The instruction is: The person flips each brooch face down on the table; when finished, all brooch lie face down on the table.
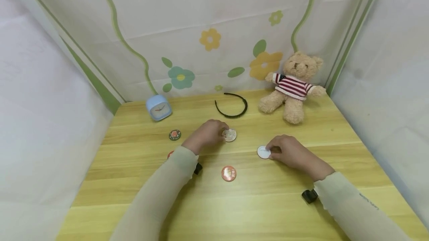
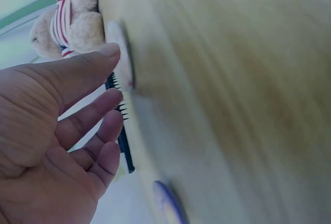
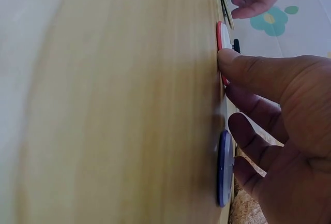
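Near the middle of the table, my left hand (image 1: 208, 133) grips the edge of a pale round button badge (image 1: 230, 135) between thumb and fingers. In the left wrist view the thumb lies on this badge (image 2: 124, 66), with the other fingers loosely bent. My right hand (image 1: 291, 152) pinches a white-faced button badge (image 1: 263, 152) at its right edge. That badge has a red rim (image 3: 220, 35) in the right wrist view. Below it, a blue-rimmed badge (image 3: 225, 169) lies beside the other fingers; the hand hides it from the head view.
An orange badge (image 1: 228, 173) lies between the forearms, a green one (image 1: 174, 135) at left, and a red one (image 1: 170, 154) partly behind the left sleeve. Behind are a blue clock (image 1: 159, 107), a black headband (image 1: 246, 106) and a teddy bear (image 1: 293, 86) before a flowered cloth.
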Demonstrator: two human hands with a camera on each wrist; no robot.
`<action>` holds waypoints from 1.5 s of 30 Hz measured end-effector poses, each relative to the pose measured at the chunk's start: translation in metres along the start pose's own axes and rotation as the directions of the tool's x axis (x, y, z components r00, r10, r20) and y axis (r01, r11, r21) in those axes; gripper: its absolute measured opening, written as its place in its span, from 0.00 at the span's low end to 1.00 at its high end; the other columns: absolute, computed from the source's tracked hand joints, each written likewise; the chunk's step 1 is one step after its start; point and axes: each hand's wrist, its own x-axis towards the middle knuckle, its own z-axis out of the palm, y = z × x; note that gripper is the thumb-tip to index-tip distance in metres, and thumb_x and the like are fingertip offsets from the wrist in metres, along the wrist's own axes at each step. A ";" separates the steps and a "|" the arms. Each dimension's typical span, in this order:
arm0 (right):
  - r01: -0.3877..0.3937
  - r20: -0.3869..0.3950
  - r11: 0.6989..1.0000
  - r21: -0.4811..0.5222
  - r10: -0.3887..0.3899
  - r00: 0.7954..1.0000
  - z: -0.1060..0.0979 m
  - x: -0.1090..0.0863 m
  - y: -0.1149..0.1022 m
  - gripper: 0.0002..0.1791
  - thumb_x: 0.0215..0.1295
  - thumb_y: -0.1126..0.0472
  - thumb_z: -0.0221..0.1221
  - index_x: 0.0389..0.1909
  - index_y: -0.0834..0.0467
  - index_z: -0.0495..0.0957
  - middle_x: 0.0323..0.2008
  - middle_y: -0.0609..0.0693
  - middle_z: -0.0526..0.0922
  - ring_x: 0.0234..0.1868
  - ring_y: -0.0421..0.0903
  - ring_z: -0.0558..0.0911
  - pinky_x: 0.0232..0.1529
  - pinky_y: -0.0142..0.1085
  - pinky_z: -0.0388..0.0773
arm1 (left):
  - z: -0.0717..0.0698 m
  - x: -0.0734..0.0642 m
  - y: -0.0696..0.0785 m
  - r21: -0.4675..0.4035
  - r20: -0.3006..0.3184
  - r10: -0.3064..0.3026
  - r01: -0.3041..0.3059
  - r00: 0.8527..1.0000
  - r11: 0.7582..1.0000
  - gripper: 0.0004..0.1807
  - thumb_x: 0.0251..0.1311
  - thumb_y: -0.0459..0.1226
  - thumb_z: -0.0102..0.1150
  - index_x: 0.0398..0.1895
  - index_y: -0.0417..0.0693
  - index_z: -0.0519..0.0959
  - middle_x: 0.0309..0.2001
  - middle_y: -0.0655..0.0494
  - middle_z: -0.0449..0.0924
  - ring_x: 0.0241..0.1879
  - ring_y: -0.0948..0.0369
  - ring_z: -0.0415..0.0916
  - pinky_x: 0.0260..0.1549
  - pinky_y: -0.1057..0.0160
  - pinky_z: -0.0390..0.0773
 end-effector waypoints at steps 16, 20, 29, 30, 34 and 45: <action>-0.015 0.001 1.000 -0.014 0.015 1.000 0.001 -0.001 0.000 0.12 0.69 0.58 0.75 0.51 0.51 0.90 0.53 0.50 0.91 0.58 0.56 0.86 0.62 0.58 0.82 | 0.024 -0.009 0.015 0.053 0.035 0.102 -0.103 0.994 0.993 0.19 0.69 0.38 0.74 0.62 0.52 0.87 0.64 0.56 0.86 0.65 0.56 0.80 0.71 0.55 0.78; -0.015 -0.001 1.000 -0.003 0.015 1.000 -0.001 -0.002 -0.003 0.12 0.69 0.58 0.75 0.52 0.52 0.90 0.53 0.50 0.90 0.58 0.56 0.86 0.62 0.58 0.82 | 0.033 -0.015 0.023 0.065 0.034 0.164 -0.166 0.986 0.984 0.19 0.67 0.39 0.76 0.60 0.52 0.88 0.60 0.57 0.86 0.62 0.57 0.81 0.68 0.57 0.79; 0.004 0.018 1.000 -0.002 -0.004 1.000 -0.001 0.006 -0.017 0.21 0.69 0.52 0.75 0.59 0.55 0.88 0.57 0.50 0.89 0.62 0.56 0.84 0.66 0.58 0.80 | 0.038 -0.024 0.027 0.083 0.032 0.196 -0.198 0.980 0.977 0.19 0.66 0.41 0.78 0.59 0.52 0.88 0.58 0.58 0.87 0.59 0.60 0.81 0.66 0.59 0.80; 0.023 0.020 1.000 -0.007 -0.023 1.000 0.001 0.009 -0.020 0.22 0.69 0.52 0.75 0.60 0.56 0.87 0.58 0.51 0.89 0.63 0.57 0.84 0.66 0.59 0.79 | 0.038 -0.025 0.027 0.082 0.028 0.196 -0.197 0.980 0.977 0.18 0.66 0.41 0.78 0.58 0.52 0.88 0.56 0.58 0.88 0.57 0.60 0.81 0.64 0.59 0.81; 0.097 0.016 0.994 -0.041 -0.096 0.995 0.012 0.026 -0.037 0.23 0.69 0.53 0.75 0.62 0.55 0.86 0.61 0.50 0.88 0.65 0.58 0.82 0.69 0.59 0.77 | 0.036 -0.026 0.026 0.079 0.012 0.202 -0.203 0.979 0.976 0.13 0.66 0.41 0.78 0.51 0.52 0.90 0.50 0.60 0.88 0.50 0.62 0.81 0.57 0.60 0.82; 0.207 -0.002 0.965 -0.164 -0.210 0.978 0.034 0.041 -0.054 0.11 0.70 0.56 0.74 0.51 0.49 0.91 0.52 0.43 0.91 0.55 0.50 0.85 0.62 0.58 0.78 | 0.035 -0.026 0.023 0.083 0.014 0.260 -0.261 0.965 0.962 0.10 0.69 0.42 0.75 0.50 0.54 0.91 0.48 0.63 0.91 0.47 0.64 0.82 0.56 0.60 0.82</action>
